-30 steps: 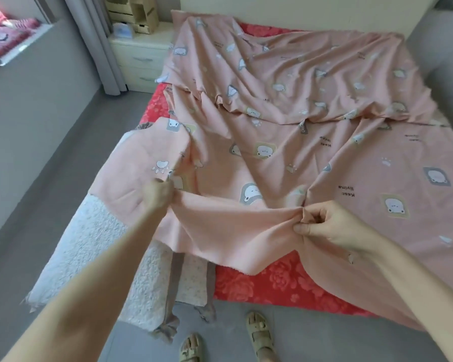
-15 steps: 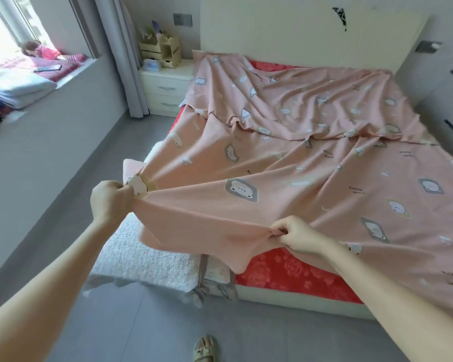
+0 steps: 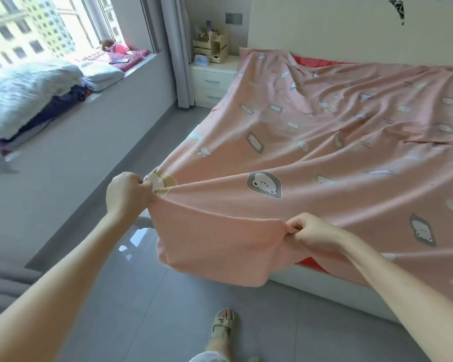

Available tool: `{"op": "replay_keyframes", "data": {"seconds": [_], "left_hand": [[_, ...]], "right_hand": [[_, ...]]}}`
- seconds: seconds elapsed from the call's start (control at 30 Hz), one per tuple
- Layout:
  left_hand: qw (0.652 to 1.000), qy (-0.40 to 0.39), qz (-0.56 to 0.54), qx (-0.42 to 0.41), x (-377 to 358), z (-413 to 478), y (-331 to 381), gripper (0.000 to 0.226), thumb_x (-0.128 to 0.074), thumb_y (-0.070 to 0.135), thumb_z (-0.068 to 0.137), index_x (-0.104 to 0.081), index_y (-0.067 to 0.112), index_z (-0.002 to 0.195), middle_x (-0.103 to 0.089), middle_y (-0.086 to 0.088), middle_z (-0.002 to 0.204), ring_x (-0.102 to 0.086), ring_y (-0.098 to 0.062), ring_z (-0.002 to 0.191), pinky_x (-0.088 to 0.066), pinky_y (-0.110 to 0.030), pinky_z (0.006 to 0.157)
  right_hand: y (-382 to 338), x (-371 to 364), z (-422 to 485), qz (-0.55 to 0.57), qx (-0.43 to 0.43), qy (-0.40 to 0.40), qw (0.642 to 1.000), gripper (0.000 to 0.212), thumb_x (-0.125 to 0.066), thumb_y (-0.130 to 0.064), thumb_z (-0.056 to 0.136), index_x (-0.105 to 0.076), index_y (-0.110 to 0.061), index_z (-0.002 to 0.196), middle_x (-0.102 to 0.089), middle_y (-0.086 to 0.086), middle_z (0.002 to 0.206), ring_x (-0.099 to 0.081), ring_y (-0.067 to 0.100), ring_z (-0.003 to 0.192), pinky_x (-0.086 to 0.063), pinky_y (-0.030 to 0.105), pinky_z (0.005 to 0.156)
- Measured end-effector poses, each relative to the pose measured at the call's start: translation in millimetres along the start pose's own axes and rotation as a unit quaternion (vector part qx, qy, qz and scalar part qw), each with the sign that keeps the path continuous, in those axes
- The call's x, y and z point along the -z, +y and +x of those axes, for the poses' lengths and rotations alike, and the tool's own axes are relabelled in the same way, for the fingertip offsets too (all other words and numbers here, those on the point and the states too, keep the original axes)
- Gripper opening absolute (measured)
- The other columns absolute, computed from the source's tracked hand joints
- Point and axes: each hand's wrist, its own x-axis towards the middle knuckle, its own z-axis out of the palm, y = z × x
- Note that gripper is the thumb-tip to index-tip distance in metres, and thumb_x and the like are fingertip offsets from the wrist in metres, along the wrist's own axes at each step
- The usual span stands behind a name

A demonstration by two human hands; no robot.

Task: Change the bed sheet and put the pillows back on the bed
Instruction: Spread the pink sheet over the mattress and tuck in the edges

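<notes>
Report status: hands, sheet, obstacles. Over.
Left hand grips pink sheet, bunched; right hand pinches its edge. Sheet lifted at bed foot, wrinkled. Red cover shows beneath. No pillows on bed.

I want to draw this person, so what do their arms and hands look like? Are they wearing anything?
The left arm and right arm are bare as far as the picture shows, with no sleeves. The left hand and right hand wear no gloves, and no watch, bracelet or ring shows.
</notes>
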Motion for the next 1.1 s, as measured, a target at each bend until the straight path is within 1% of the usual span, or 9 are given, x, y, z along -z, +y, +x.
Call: {"op": "replay_keyframes", "data": {"seconds": [0.1, 0.2, 0.3, 0.47, 0.5, 0.57, 0.67, 0.8, 1.1], "left_hand": [[0.999, 0.005, 0.027, 0.021, -6, 11, 5, 0.033, -0.043, 0.021, 0.065, -0.053, -0.009, 0.057, -0.047, -0.017, 0.055, -0.035, -0.027, 0.056, -0.026, -0.03, 0.048], [0.997, -0.008, 0.069, 0.04, -24, 31, 17, 0.032, -0.053, 0.016, 0.082, -0.051, -0.004, 0.057, -0.042, -0.01, 0.053, -0.041, -0.031, 0.058, -0.028, -0.029, 0.048], [0.995, -0.034, 0.087, 0.047, -46, 57, 37, 0.024, -0.058, 0.015, 0.079, -0.06, -0.006, 0.067, -0.046, -0.011, 0.058, -0.048, -0.033, 0.063, -0.037, -0.029, 0.057], [0.994, -0.065, 0.09, 0.017, -78, 98, 77, 0.019, -0.054, 0.008, 0.079, -0.058, -0.008, 0.071, -0.046, -0.013, 0.06, -0.048, -0.033, 0.063, -0.035, -0.027, 0.055], [0.993, -0.072, 0.097, 0.006, -84, 104, 88, 0.017, -0.055, 0.008, 0.079, -0.058, -0.007, 0.073, -0.048, -0.014, 0.062, -0.049, -0.033, 0.065, -0.035, -0.028, 0.055], [0.989, -0.088, 0.114, -0.011, -101, 113, 109, 0.018, -0.058, 0.009, 0.077, -0.058, -0.007, 0.087, -0.055, -0.019, 0.076, -0.054, -0.036, 0.074, -0.037, -0.03, 0.059], [0.981, -0.103, 0.134, -0.095, -138, 114, 146, 0.034, -0.059, 0.009, 0.077, -0.049, -0.007, 0.105, -0.052, -0.031, 0.106, -0.052, -0.043, 0.1, -0.041, -0.041, 0.08], [0.95, -0.166, 0.113, -0.238, -207, 93, 207, 0.032, -0.058, 0.01, 0.081, -0.057, -0.003, 0.11, -0.052, -0.031, 0.11, -0.048, -0.042, 0.105, -0.041, -0.042, 0.085], [0.855, -0.322, 0.082, -0.399, -342, -68, 362, 0.026, -0.054, 0.013, 0.083, -0.064, 0.01, 0.107, -0.057, -0.017, 0.112, -0.052, -0.037, 0.103, -0.044, -0.036, 0.083]], "right_hand": [[4, -5, 10, -0.021, 0.016, 0.047, 0.999, 0.022, -0.051, -0.004, 0.082, -0.058, -0.011, 0.062, -0.051, -0.001, 0.06, -0.047, 0.013, 0.056, -0.038, 0.026, 0.057], [10, -6, 26, -0.042, 0.019, 0.102, 0.994, 0.022, -0.048, -0.001, 0.082, -0.056, -0.006, 0.062, -0.049, -0.006, 0.059, -0.043, 0.008, 0.057, -0.034, 0.027, 0.058], [10, -6, 40, -0.055, -0.001, 0.134, 0.989, 0.036, -0.044, 0.001, 0.081, -0.039, -0.018, 0.051, -0.035, -0.012, 0.052, -0.03, 0.007, 0.053, -0.023, 0.026, 0.054], [21, 5, 59, -0.054, -0.032, 0.141, 0.988, 0.034, -0.042, -0.001, 0.078, -0.033, -0.023, 0.055, -0.036, -0.007, 0.06, -0.031, 0.013, 0.061, -0.024, 0.029, 0.059], [26, 9, 59, -0.044, -0.039, 0.146, 0.988, 0.034, -0.044, -0.001, 0.079, -0.044, -0.028, 0.059, -0.046, -0.007, 0.063, -0.039, 0.013, 0.062, -0.031, 0.028, 0.06], [36, 19, 59, -0.019, -0.052, 0.156, 0.986, 0.03, -0.05, -0.005, 0.083, -0.068, -0.028, 0.09, -0.065, -0.007, 0.088, -0.056, 0.009, 0.079, -0.045, 0.021, 0.07], [61, 35, 51, 0.04, -0.089, 0.203, 0.974, 0.029, -0.053, -0.008, 0.086, -0.067, -0.018, 0.109, -0.063, -0.006, 0.097, -0.059, 0.01, 0.091, -0.045, 0.017, 0.074], [116, 60, 22, 0.07, -0.159, 0.298, 0.939, 0.027, -0.054, -0.013, 0.09, -0.066, -0.014, 0.114, -0.064, -0.001, 0.115, -0.058, 0.013, 0.11, -0.042, 0.021, 0.091], [291, 126, -97, 0.231, -0.317, 0.487, 0.78, 0.015, -0.054, -0.013, 0.088, -0.065, -0.005, 0.093, -0.06, 0.011, 0.086, -0.055, 0.025, 0.078, -0.046, 0.036, 0.07]]}}
